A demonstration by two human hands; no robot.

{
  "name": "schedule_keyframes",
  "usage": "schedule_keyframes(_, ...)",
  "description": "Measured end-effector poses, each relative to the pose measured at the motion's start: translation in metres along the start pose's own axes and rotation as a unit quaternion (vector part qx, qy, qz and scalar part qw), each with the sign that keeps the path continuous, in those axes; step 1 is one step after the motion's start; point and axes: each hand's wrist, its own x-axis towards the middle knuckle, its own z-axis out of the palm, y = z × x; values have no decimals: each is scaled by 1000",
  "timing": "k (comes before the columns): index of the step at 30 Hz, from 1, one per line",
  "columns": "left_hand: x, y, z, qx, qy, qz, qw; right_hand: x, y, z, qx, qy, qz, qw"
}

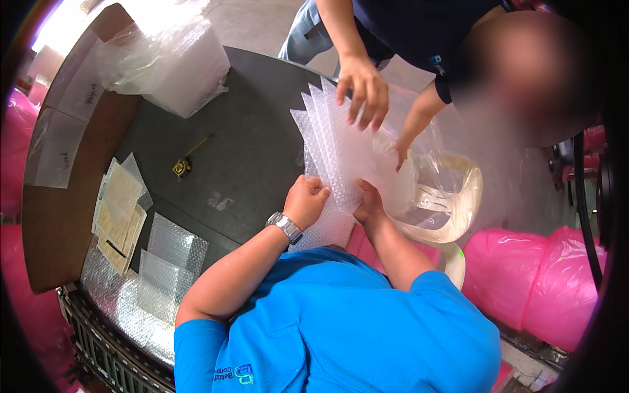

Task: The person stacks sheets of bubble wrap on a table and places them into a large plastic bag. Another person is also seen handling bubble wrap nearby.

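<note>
A fanned stack of clear bubble-wrap sheets [337, 154] lies over the right edge of the dark table [249, 137]. My left hand [306, 198], a metal watch on its wrist, is closed on the near edge of the stack. My right hand [369, 204] pinches the sheets just to the right of it. Across from me another person's hand [362, 88] presses flat on the far end of the sheets. That person's other hand [401, 152] reaches down by the sheets' right side.
A cream plastic chair [452, 196] stands right of the table. Pink plastic bags [537, 275] sit lower right. A yellow tape measure [181, 168], bubble-wrap pouches [171, 252], tan envelopes [119, 209] and a clear bag of wrap [173, 62] rest on the table.
</note>
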Motion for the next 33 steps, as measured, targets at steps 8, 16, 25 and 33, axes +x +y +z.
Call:
schedule_keyframes(8, -3, 18, 7, 8, -13, 68, 998, 12, -38, -129, 61, 274, -71, 957)
schedule_keyframes(16, -28, -31, -49, -217, 133, 39, 966, -16, -55, -223, 111, 477, -195, 850)
schedule_keyframes(25, -133, -60, -92, -241, 306, 65, 919, 13, 26, -34, -292, 2, 84, 953)
schedule_keyframes(33, -293, -52, -104, -105, 438, 81, 889, 31, 72, 209, -315, -546, 166, 758)
